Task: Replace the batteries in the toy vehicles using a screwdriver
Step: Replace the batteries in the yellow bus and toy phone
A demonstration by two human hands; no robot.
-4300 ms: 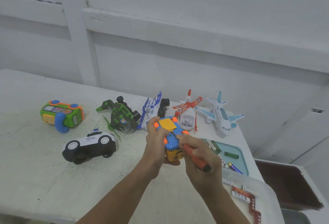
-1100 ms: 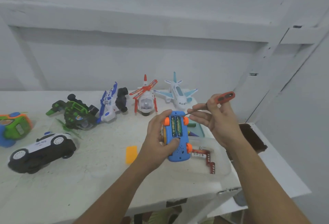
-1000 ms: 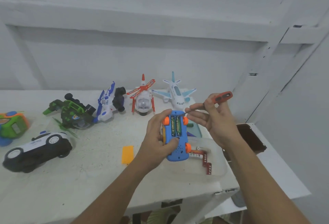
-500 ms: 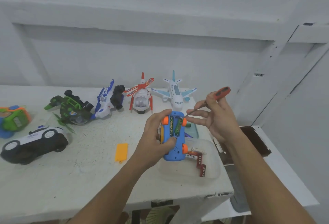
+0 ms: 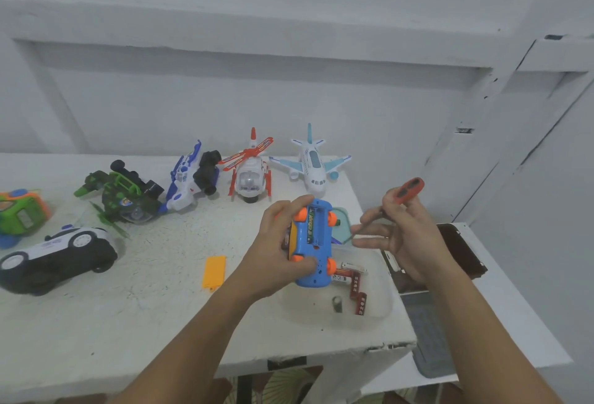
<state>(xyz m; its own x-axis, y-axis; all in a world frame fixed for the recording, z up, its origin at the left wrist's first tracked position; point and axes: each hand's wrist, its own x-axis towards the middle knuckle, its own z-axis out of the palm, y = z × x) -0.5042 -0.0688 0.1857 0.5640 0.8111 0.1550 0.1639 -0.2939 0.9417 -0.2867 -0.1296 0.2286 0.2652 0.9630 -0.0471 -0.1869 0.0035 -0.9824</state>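
Observation:
My left hand (image 5: 276,249) grips a blue toy car (image 5: 313,244) with orange wheels, held upside down above the table. Its battery bay is uncovered and one green battery (image 5: 310,223) shows inside. The orange battery cover (image 5: 213,272) lies on the table to the left. My right hand (image 5: 405,236) pinches a red-handled screwdriver (image 5: 408,190), its other fingers spread out just right of the car. A clear plastic tub (image 5: 382,307) under the car holds several red batteries (image 5: 356,288) and a grey battery (image 5: 337,304).
Toys line the table: an airplane (image 5: 311,162), a helicopter (image 5: 252,172), a blue-white vehicle (image 5: 193,175), a green one (image 5: 125,198), a police car (image 5: 58,255) and a green-orange toy (image 5: 19,214). A teal tray (image 5: 342,227) lies behind the car. The table edge (image 5: 321,355) is near.
The cover came off the car and lies on the table. One battery left the bay over the last half second; a grey battery is now in the tub.

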